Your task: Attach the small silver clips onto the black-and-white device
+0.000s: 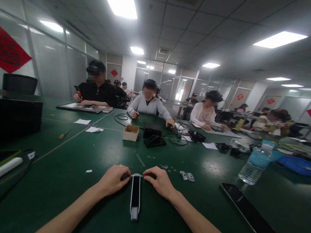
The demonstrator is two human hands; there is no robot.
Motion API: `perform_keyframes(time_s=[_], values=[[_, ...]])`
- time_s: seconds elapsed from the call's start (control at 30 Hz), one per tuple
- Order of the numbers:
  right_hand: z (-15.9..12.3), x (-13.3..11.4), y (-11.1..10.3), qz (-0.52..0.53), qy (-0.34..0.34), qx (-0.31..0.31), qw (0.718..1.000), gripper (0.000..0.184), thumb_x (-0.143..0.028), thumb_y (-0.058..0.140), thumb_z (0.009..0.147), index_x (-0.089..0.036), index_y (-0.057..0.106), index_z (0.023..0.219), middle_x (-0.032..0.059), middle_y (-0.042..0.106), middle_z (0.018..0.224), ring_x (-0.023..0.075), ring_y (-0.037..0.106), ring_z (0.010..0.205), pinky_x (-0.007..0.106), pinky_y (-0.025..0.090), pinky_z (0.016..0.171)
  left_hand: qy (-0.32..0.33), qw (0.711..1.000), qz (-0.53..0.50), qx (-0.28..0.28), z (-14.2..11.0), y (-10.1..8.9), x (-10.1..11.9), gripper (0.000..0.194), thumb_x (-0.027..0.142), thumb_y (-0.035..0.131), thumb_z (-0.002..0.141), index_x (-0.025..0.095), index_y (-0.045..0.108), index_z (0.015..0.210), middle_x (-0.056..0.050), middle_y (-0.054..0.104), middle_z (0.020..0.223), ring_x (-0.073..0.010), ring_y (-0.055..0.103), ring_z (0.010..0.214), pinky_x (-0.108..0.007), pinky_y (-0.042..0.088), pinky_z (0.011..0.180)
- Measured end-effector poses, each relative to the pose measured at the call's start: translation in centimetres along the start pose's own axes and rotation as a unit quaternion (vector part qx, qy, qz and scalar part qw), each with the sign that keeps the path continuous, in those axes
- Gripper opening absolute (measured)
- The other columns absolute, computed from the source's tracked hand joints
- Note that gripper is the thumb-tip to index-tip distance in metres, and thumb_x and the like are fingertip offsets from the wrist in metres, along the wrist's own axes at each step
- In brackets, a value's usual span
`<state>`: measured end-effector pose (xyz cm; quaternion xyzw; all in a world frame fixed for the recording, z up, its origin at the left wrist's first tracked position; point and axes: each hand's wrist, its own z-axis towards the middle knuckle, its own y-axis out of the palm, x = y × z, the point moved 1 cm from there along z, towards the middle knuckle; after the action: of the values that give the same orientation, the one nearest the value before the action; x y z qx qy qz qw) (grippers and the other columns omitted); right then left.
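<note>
A long narrow device (135,196) with a pale rim, a dark middle and a narrower grey near end lies on the green table, pointing toward me. My left hand (114,179) is closed, its thumb and fingertips pinching at the left side of the far end. On the opposite side, my right hand (159,180) is curled the same way, fingertips at the far right corner. Whether a small part sits between the fingertips is too small to tell. Several tiny pale rings (168,167) and small metal pieces (187,176) lie beyond my right hand.
A phone (248,209) and a water bottle (256,163) stand to the right, near a blue tray (303,166). Ahead are a small open box (130,133) and a black device (153,132) with cables. A screwdriver (64,133) lies left. Several people sit across the table.
</note>
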<state>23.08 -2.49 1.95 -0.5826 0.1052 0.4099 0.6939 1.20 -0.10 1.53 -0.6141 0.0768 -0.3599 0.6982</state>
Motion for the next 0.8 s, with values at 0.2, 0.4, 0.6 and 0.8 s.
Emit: perform_keyframes(time_s=[0.2, 0.4, 0.6, 0.8], values=[[0.03, 0.20, 0.19, 0.017, 0.019, -0.003, 1.000, 0.013, -0.020, 0.065, 0.082, -0.022, 0.071, 0.093, 0.0015, 0.070, 0.092, 0.0156, 0.061, 0.086, 0.027, 0.047, 0.080, -0.006, 1.000, 0.000, -0.001, -0.01, -0.06, 0.01, 0.017, 0.028, 0.050, 0.085, 0.020, 0.064, 0.087, -0.004, 0.067, 0.086, -0.0196, 0.060, 0.082, -0.032, 0.043, 0.076], [-0.11, -0.21, -0.03, 0.018, 0.037, 0.000, 0.999, 0.014, -0.020, 0.065, 0.081, -0.020, 0.071, 0.094, 0.0026, 0.069, 0.093, 0.0158, 0.062, 0.086, 0.028, 0.048, 0.080, -0.015, 1.000, -0.006, -0.004, -0.06, -0.32, 0.23, 0.018, 0.029, 0.049, 0.085, 0.021, 0.065, 0.087, -0.004, 0.067, 0.086, -0.0198, 0.059, 0.082, -0.033, 0.044, 0.078], [-0.08, -0.39, -0.11, 0.005, 0.042, 0.004, 0.999, 0.014, -0.019, 0.066, 0.080, -0.021, 0.071, 0.093, 0.0028, 0.069, 0.095, 0.0163, 0.061, 0.088, 0.028, 0.048, 0.081, -0.023, 1.000, -0.005, -0.006, -0.02, -0.40, 0.27, 0.018, 0.029, 0.049, 0.085, 0.021, 0.065, 0.086, -0.004, 0.068, 0.088, -0.0201, 0.060, 0.084, -0.033, 0.044, 0.078], [0.09, 0.11, 0.29, 0.008, 0.040, 0.020, 0.999, 0.014, -0.020, 0.067, 0.079, -0.020, 0.072, 0.092, 0.0034, 0.069, 0.092, 0.0165, 0.061, 0.086, 0.028, 0.048, 0.079, -0.009, 1.000, -0.002, -0.001, 0.03, 0.02, -0.10, 0.017, 0.027, 0.049, 0.085, 0.021, 0.065, 0.087, -0.003, 0.068, 0.088, -0.0200, 0.059, 0.084, -0.033, 0.043, 0.079]])
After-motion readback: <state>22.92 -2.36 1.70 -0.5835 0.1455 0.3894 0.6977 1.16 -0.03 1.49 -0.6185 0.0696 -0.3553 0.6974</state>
